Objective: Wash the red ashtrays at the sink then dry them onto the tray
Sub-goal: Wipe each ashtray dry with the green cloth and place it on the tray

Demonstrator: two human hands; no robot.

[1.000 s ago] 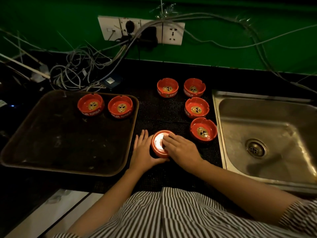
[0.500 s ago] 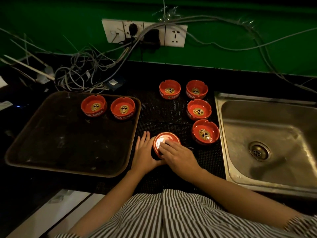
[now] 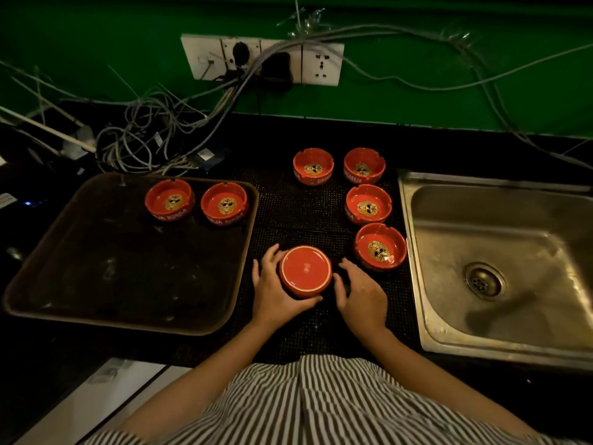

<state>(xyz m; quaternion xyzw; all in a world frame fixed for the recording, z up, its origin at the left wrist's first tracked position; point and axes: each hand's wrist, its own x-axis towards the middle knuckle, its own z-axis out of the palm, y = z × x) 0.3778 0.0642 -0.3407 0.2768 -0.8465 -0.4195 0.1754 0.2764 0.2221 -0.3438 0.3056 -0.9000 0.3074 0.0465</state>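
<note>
A red ashtray (image 3: 305,271) lies upside down on the black mat between tray and sink, its flat base facing up. My left hand (image 3: 276,292) grips its left and near side, thumb curled under the front. My right hand (image 3: 361,295) hovers just right of it with relaxed fingers, holding nothing. Two red ashtrays (image 3: 169,200) (image 3: 224,205) stand upright at the far end of the dark tray (image 3: 96,284). Several more upright ashtrays (image 3: 380,247) stand on the mat beside the steel sink (image 3: 500,268).
A tangle of cables (image 3: 144,139) lies on the counter behind the tray, running up to wall sockets (image 3: 263,59) on the green wall. The sink basin holds only its drain (image 3: 484,281). My striped shirt fills the bottom of the view.
My right hand has lifted off the top of the upturned ashtray and moved to its right side. My left hand keeps hold of the ashtray.
</note>
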